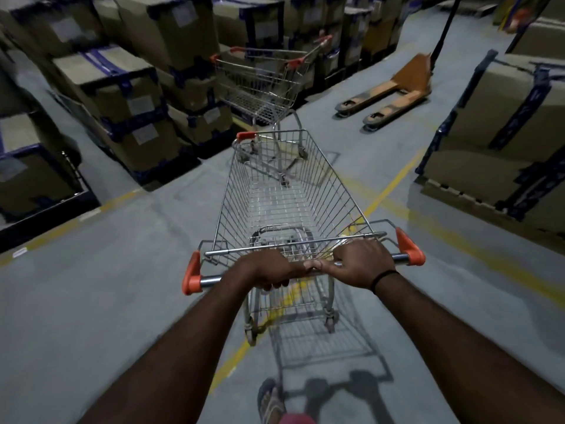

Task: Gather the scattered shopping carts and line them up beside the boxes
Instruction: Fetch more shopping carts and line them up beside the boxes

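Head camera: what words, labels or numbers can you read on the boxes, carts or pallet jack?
No text can be read anywhere.
The white labels on the boxes: too blurred to read.
On the near cart, far cart and pallet jack: no writing visible.

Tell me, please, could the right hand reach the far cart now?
Probably not: the right hand grips the near cart's handle, and its long basket separates it from the far cart.
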